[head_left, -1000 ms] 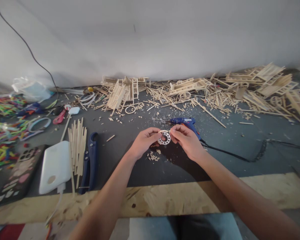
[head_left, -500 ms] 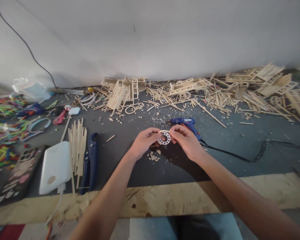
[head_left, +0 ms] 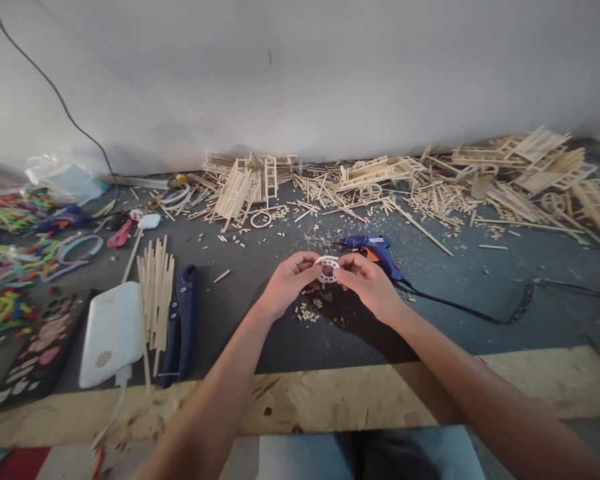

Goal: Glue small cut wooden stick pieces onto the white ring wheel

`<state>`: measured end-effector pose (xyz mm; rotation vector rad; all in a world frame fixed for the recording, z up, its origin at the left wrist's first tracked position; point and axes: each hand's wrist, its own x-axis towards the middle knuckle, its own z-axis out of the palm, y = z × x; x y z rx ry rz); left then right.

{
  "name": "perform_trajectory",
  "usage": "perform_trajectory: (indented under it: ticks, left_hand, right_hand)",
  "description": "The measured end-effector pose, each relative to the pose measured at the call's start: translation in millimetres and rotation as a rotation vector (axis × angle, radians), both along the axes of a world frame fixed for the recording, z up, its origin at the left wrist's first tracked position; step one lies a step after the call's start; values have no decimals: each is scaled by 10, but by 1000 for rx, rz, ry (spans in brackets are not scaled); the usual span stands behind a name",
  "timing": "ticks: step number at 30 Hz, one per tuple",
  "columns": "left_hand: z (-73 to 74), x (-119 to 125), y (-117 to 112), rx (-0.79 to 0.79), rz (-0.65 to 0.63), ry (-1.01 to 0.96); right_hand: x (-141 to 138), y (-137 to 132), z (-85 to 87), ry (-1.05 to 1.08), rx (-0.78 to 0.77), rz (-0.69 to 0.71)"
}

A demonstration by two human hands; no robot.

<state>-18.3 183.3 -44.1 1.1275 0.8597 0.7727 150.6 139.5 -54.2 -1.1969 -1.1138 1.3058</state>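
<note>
Between my two hands is a small pale ring with a row of holes (head_left: 328, 279), held above the dark tabletop. My left hand (head_left: 293, 283) pinches its left edge between thumb and fingers. On the opposite edge, my right hand (head_left: 366, 283) has its thumb and fingers closed too. A light strip runs along the ring's top edge. Just behind my right hand lies a blue hot glue gun (head_left: 375, 248) with an orange trigger. Short cut stick pieces (head_left: 307, 312) are scattered on the table below my hands.
To the left lie a blue cutter (head_left: 183, 327), thin wooden sticks (head_left: 155, 287), a white power bank (head_left: 113, 333) and a phone (head_left: 43, 347). Wooden stick models (head_left: 240, 187) and loose sticks line the wall. A black cord (head_left: 455, 308) trails right. Colourful pieces (head_left: 10, 267) cover the far left.
The ring has tilted and shifted slightly up and left in my hands. My right thumb has slid from its top edge down onto its right side.
</note>
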Motion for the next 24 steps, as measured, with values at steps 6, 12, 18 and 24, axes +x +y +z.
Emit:
perform_trajectory:
  ticks: [6,12,18,24]
  left_hand:
    - [-47,-4,10,19,14,0]
    - [-66,-19,0,56,16,47]
    - [-74,-16,-3,59,-25,94]
    - [-66,-11,-9,66,-29,121]
  right_hand:
    - [6,-13,13,-87,31,46]
    - [-12,-12,11,-41,34,41]
    - [17,-9,28,-153,60,34]
    - [16,-18,29,-216,63,25]
